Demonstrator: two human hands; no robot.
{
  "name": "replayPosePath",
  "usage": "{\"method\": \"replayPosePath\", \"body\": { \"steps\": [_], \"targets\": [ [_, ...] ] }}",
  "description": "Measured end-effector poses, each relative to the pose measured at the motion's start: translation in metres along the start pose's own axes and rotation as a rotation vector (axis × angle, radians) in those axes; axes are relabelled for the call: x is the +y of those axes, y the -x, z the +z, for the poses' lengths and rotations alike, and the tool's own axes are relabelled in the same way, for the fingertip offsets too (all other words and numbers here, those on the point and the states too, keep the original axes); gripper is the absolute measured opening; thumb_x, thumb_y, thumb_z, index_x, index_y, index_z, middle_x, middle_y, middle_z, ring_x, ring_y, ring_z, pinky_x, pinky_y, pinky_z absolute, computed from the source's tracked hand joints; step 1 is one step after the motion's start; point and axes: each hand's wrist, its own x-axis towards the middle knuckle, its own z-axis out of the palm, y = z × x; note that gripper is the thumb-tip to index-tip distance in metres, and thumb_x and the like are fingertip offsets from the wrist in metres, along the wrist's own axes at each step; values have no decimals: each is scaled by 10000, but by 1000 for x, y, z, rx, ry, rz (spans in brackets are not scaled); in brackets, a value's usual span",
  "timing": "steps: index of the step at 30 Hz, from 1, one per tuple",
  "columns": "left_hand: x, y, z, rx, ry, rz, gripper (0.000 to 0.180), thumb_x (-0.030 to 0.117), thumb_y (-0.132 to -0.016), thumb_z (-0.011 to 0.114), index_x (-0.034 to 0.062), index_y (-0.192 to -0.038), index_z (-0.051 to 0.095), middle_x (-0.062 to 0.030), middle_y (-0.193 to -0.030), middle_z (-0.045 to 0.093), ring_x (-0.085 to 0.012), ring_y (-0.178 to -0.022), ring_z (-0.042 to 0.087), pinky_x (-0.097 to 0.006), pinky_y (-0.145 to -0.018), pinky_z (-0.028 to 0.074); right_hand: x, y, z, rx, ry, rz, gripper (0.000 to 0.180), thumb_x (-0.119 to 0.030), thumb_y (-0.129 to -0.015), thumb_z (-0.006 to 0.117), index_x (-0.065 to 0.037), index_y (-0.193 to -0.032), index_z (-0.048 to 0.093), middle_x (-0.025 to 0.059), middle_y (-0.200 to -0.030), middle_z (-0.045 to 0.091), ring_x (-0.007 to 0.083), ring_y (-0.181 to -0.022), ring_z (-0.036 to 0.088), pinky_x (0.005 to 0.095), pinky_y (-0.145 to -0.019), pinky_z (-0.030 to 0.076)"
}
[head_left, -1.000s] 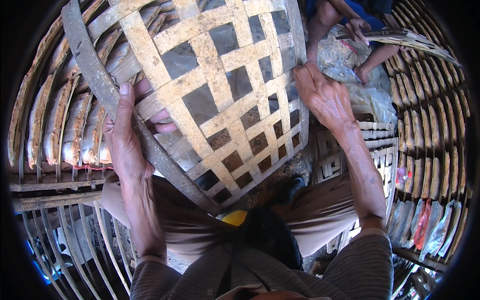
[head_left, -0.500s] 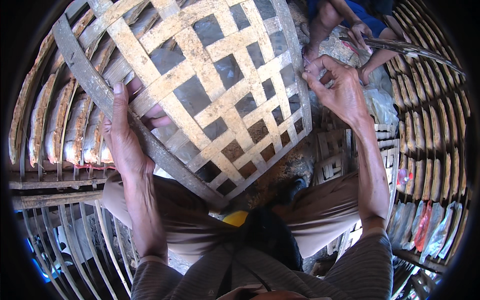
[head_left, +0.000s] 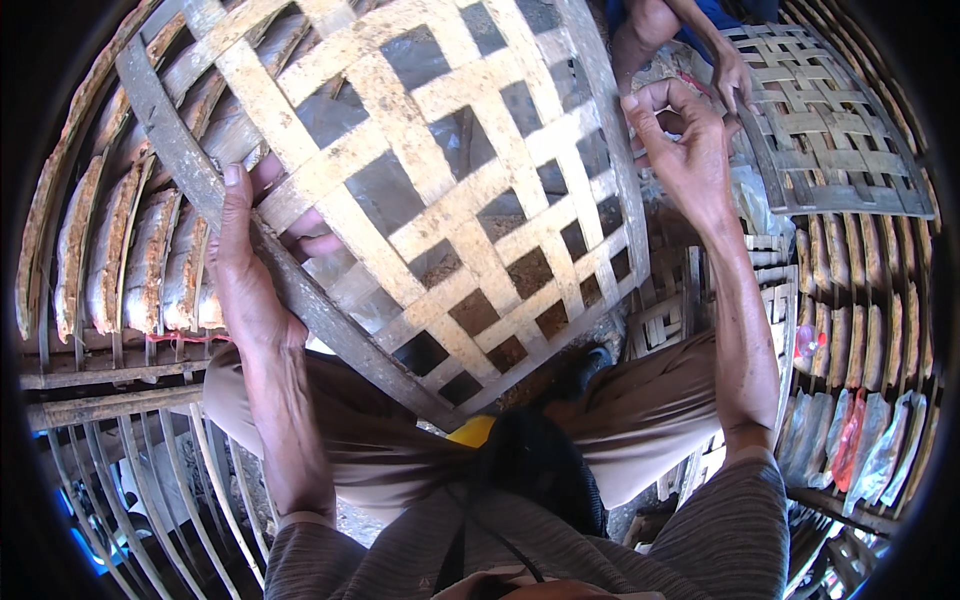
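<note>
Bamboo-strip woven basket (head_left: pixel 420 180) tilted further up over the lap since a second ago, left hand (head_left: pixel 245 265) clamped on its rim, fingers hooked through the lattice; right hand (head_left: pixel 690 150) lifted clear, fingertips loosely curled, holding nothing.

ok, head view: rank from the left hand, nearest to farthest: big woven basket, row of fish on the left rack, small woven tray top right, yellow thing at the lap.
From the left hand:
1. Big woven basket: gripped at its rim.
2. Row of fish: just to its left on the rack.
3. Yellow thing: lower right, at the lap.
4. Small woven tray: far top right, under another person's hand.
</note>
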Motion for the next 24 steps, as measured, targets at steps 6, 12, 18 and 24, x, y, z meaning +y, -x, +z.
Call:
{"method": "replayPosePath", "body": {
  "steps": [6,12,18,24],
  "targets": [
    [-2,-21,-20,87,112,37,560,475,-1068,590,-33,-1303,618,-150,-1116,731,-197,-834,760,-317,-666,660,11,-5,-11,-370,-243,214,472,-345,-991,732,-50,-1351,656,129,-1188,727,201,-1128,675,358,-903,549],
    [0,-27,-32,106,169,33,516,459,-1065,606,-4,-1292,624,-153,-1138,733,-196,-841,762,-326,-678,665,17,-6,-7,-401,-211,76,484,-112,-947,783,-100,-1410,639,37,-1190,726,127,-1088,672,340,-963,563],
    [2,-28,-34,128,190,48,486,436,-1068,610,0,-1283,627,-142,-1126,732,-203,-834,761,-337,-671,674,-6,2,-8,-292,133,-366,523,2,-861,776,-142,-1356,694,88,-1373,676,247,-1168,692,388,-998,586],
    [-1,-30,-38,92,227,10,463,420,-1071,608,11,-1287,611,-142,-1132,726,-205,-830,761,-336,-670,675,16,4,-5,-271,470,-614,312,-24,-872,737,-134,-1161,784,106,-1446,638,335,-1065,748,428,-853,640]
  ]
}}
